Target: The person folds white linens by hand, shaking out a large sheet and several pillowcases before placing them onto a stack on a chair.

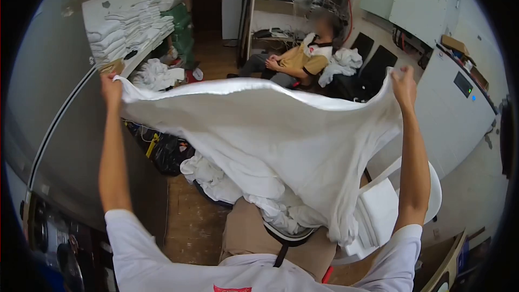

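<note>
A large white towel hangs spread out in front of me, its upper edge stretched between my two hands. My left hand is closed on one upper corner at the left. At the right, my right hand grips the opposite corner at about the same height. The towel's lower part drapes over a heap of crumpled white cloths in a container by my knees, mostly hidden. Beside my right arm, folded white towels lie on a white plastic chair.
Stacks of folded white towels fill a shelf at the back left. A person sits beyond the towel, near dark chairs. A grey metal cabinet stands left, a white cabinet right. A black bag lies on the floor.
</note>
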A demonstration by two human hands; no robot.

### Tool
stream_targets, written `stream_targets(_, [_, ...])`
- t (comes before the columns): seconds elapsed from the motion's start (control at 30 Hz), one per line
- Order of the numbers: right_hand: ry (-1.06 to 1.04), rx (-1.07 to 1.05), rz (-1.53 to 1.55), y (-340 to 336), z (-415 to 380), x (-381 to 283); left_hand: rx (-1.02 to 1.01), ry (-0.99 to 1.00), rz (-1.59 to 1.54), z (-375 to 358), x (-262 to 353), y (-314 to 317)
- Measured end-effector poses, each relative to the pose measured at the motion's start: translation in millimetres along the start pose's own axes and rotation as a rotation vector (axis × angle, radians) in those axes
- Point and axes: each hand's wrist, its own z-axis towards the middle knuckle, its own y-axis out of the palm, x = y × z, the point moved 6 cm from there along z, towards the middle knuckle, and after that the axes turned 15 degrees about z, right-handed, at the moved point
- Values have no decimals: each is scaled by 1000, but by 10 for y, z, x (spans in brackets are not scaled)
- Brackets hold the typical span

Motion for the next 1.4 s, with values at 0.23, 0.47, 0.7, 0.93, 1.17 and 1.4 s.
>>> stream_targets(0.23, [-55, -318, 714, -194, -978, -1391, -479, 381, -166, -1376, 1385, -774])
stream_targets(0.47, [-334, -1085, 857, 765, -2792, -2176, -879, 939, -451, -3341, 2866, -1124])
stream_targets(0.7, [72, -956, 772, 1174, -2598, -1390, -918, 484, -580, -3337, 2291, -124])
stream_targets(0.93, [557, -161, 670, 1086, -1770, 1929, -744, -267, -689, -2302, 713, 754])
stream_targets(1.17, [369, -480, 887, 825, -3077, -51, -1008, 198, -560, -4117, 1919, 452])
stream_targets(1.4, [1107, -288, 1458, 1085, -4047, -245, -1172, 87, -701, -5154, 2462, 116])
